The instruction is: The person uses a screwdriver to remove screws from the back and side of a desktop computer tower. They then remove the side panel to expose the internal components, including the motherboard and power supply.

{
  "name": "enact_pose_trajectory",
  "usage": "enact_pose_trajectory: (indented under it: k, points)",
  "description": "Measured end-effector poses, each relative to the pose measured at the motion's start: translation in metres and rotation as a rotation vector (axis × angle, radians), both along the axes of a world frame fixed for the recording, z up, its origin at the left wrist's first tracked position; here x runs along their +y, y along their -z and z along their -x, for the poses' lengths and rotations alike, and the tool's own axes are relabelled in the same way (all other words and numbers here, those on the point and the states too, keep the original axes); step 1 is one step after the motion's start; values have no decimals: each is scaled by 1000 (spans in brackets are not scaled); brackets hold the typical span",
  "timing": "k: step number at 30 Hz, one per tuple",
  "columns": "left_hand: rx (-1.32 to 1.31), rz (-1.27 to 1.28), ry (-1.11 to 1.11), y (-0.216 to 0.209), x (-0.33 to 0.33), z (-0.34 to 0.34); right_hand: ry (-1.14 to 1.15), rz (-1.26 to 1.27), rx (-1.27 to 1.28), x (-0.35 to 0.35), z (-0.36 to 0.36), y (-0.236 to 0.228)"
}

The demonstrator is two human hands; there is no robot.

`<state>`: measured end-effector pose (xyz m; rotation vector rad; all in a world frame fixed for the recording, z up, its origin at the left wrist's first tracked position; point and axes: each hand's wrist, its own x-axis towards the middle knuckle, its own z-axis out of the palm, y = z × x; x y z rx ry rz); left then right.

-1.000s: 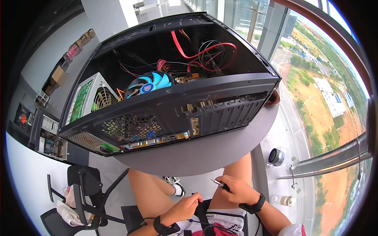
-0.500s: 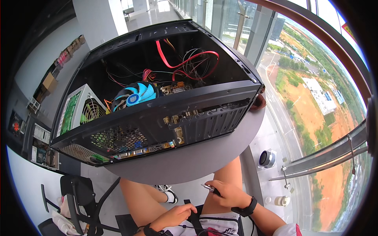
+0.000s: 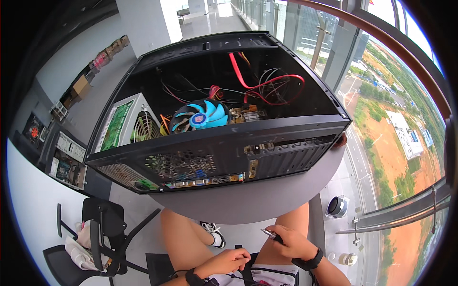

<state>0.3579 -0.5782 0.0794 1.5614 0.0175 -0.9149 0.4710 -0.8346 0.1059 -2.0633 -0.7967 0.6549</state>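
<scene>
My right hand (image 3: 293,244) rests over my right thigh, its fingers wrapped round a screwdriver (image 3: 270,234) with a silver tip pointing left and a dark handle. My left hand (image 3: 231,260) is low over my lap with fingers curled in; whether anything is inside them is hidden. Beyond both hands and touching neither, an opened black computer case (image 3: 224,138) lies on its side on a round grey table (image 3: 248,205). Inside it are a blue-bladed fan (image 3: 206,115), a power supply (image 3: 121,125) with a green label, and a red flat cable (image 3: 238,71).
At the left, a black chair (image 3: 102,214) carries a pale bag (image 3: 83,248). Other opened computer cases (image 3: 67,159) stand behind it. A dark round device (image 3: 337,206) and a pale lidded cup (image 3: 348,259) are low at the right, by the window railing (image 3: 396,217).
My view has swung left, so the case, table and hands appear farther right. The left fingers are more curled than before. The screwdriver stays in my right hand.
</scene>
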Motion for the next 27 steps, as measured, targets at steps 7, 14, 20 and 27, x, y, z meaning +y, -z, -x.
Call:
enact_pose_trajectory:
  k: [7, 14, 20, 27]
  points:
    - [-67, -50, -40, 6, -2, 3, -25, -5, -5, 4, -1, -2]
    - [-233, -151, -52, 11, 2, 4, -20, -23, 17, 8, -1, -1]
    - [-235, -159, -108, 14, 3, 3, -25, -4, 18, 8, -2, 4]
    - [-239, -181, -144, 12, 5, 3, -24, 14, 23, 10, -2, 2]
